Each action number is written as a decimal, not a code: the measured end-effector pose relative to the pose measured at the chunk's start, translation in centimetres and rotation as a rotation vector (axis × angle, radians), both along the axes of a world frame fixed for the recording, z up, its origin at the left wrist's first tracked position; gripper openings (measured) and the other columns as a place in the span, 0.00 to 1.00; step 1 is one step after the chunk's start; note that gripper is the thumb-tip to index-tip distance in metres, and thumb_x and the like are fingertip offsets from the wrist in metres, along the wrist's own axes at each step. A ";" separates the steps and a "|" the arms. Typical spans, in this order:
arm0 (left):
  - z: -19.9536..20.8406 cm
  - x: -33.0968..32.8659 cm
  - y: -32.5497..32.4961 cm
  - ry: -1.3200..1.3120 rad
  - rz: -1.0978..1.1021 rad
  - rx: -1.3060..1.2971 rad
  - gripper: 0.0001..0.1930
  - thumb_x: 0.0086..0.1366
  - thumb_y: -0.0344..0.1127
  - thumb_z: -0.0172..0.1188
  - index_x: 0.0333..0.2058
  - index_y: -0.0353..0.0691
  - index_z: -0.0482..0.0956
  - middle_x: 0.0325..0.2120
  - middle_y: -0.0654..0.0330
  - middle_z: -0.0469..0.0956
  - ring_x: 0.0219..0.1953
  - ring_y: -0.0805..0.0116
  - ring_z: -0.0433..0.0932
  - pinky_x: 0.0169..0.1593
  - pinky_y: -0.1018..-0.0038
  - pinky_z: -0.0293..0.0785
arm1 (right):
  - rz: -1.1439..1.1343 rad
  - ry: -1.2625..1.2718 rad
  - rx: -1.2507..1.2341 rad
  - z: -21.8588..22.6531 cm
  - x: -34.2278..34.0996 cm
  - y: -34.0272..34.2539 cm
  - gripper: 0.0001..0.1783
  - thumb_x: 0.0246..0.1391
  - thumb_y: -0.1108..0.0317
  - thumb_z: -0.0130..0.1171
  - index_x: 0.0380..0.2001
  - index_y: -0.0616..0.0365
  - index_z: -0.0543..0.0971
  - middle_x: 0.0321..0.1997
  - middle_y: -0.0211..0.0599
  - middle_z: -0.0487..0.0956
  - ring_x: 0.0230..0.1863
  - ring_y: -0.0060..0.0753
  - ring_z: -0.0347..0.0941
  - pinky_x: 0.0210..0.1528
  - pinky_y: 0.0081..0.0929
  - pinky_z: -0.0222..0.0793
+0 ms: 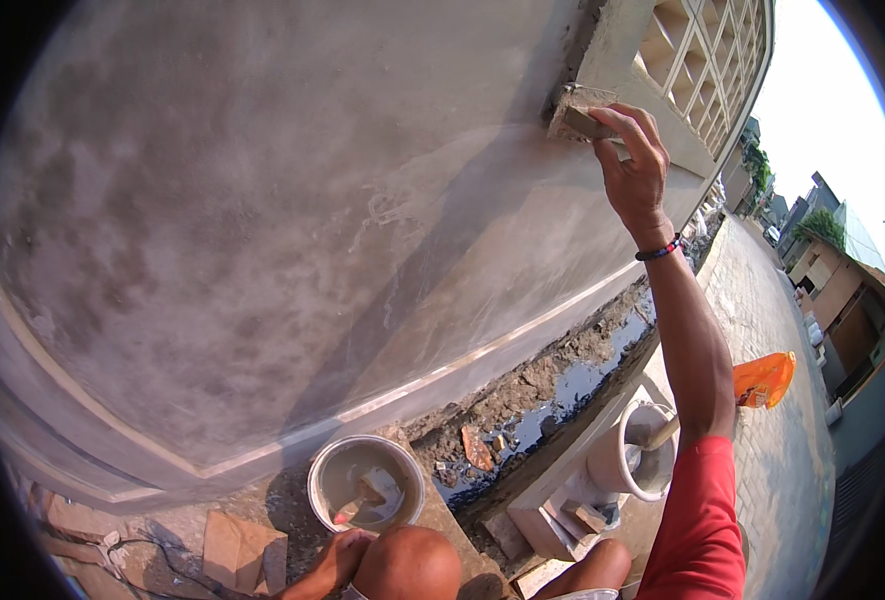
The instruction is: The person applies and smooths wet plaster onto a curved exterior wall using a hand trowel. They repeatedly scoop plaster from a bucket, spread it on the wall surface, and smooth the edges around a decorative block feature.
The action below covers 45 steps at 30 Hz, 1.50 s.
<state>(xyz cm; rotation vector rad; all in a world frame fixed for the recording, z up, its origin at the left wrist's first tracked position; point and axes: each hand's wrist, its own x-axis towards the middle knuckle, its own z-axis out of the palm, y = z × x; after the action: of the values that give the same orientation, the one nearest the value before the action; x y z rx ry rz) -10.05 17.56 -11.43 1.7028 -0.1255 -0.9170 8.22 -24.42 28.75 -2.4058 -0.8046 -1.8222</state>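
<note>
My right hand (635, 165) is raised to the upper right of the grey plastered wall (263, 200). Its fingers are closed around the block handle of a small square plastering float (573, 112), whose mortar-caked plate lies against the wall just below a pale frame. Low in the picture, my left hand (341, 556) is beside my bent knee, close to a white bucket (320, 508). The knee hides part of its fingers, so its grip is unclear. Inside the bucket are greyish water and a pale, wet piece that I cannot make out.
A muddy drain (538, 425) with dark water runs along the wall's foot. Beyond it stands a second white bucket (603, 465) with a stick-like handle, near stacked blocks (543, 530). Cardboard (238, 548) lies lower left. An orange bag (765, 380) is on the paved road (778, 480).
</note>
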 end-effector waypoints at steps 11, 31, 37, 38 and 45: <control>1.0 -0.4 -0.2 -0.182 -0.016 -0.009 0.17 0.67 0.40 0.47 0.38 0.33 0.81 0.35 0.54 0.82 0.40 0.67 0.79 0.46 0.71 0.74 | -0.052 0.023 -0.022 -0.1 -0.4 -0.3 0.20 0.44 0.82 0.59 0.43 0.54 0.81 0.41 0.40 0.78 0.46 0.44 0.73 0.49 0.36 0.71; 3.5 0.2 0.9 0.314 0.105 -0.200 0.11 0.69 0.36 0.51 0.41 0.36 0.78 0.25 0.63 0.76 0.28 0.78 0.74 0.32 0.81 0.70 | -0.321 0.049 -0.564 4.7 -6.4 1.3 0.27 0.48 0.80 0.62 0.51 0.42 0.80 0.47 0.33 0.77 0.53 0.41 0.70 0.56 0.34 0.73; 6.8 4.0 0.3 0.067 0.156 -0.334 0.12 0.70 0.37 0.53 0.44 0.34 0.74 0.18 0.71 0.66 0.20 0.83 0.62 0.24 0.83 0.60 | -0.436 0.393 -0.804 11.9 -7.1 6.6 0.20 0.52 0.77 0.57 0.48 0.47 0.82 0.53 0.39 0.78 0.60 0.36 0.68 0.67 0.35 0.55; 7.0 4.4 0.1 0.053 0.169 -0.349 0.12 0.69 0.36 0.54 0.45 0.34 0.74 0.19 0.70 0.66 0.20 0.83 0.62 0.25 0.83 0.60 | -0.457 0.545 -0.750 12.2 -6.9 7.9 0.19 0.52 0.76 0.55 0.46 0.49 0.83 0.56 0.40 0.78 0.65 0.36 0.65 0.74 0.37 0.45; 7.9 5.8 -1.9 0.042 0.061 -0.382 0.14 0.68 0.36 0.56 0.48 0.35 0.73 0.23 0.68 0.72 0.26 0.82 0.67 0.32 0.81 0.65 | -0.422 0.591 -0.815 13.0 -4.0 8.9 0.21 0.49 0.84 0.50 0.43 0.52 0.84 0.44 0.32 0.80 0.44 0.35 0.69 0.55 0.34 0.66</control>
<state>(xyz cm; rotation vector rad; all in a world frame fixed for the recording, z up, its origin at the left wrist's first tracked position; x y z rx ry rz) -4.26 15.67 -3.50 1.3261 -0.2063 -0.8231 4.20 -15.48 41.74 -3.5631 -1.1750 -0.7474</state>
